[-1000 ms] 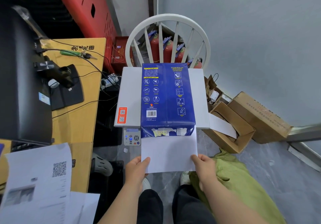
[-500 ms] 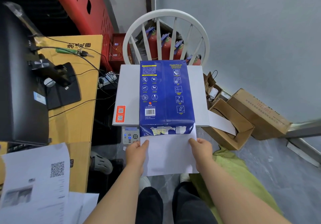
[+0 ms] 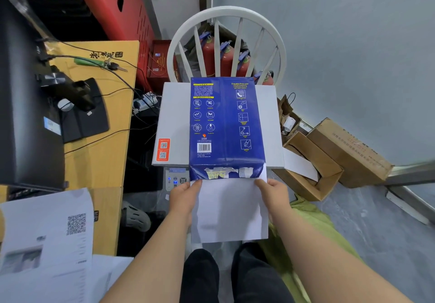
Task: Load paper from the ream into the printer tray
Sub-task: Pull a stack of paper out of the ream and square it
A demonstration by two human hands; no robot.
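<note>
A blue paper ream (image 3: 226, 126) lies on top of the white printer (image 3: 174, 124), its torn end facing me. A stack of white sheets (image 3: 229, 211) sticks out of that open end toward me. My left hand (image 3: 184, 200) grips the stack's left edge just below the wrapper. My right hand (image 3: 273, 194) grips the right edge at the same height. The printer's control panel (image 3: 176, 180) shows below the ream's left corner. The printer tray is hidden from view.
A white spindle chair (image 3: 226, 41) stands behind the printer, with red fire extinguishers (image 3: 226, 58) behind it. Open cardboard boxes (image 3: 329, 156) sit on the right. A wooden desk (image 3: 98, 138) with a monitor, cables and printed sheets (image 3: 47, 239) is on the left.
Both hands slid up the sheets from their near edge to just below the ream's torn end. The stack stays partly inside the wrapper.
</note>
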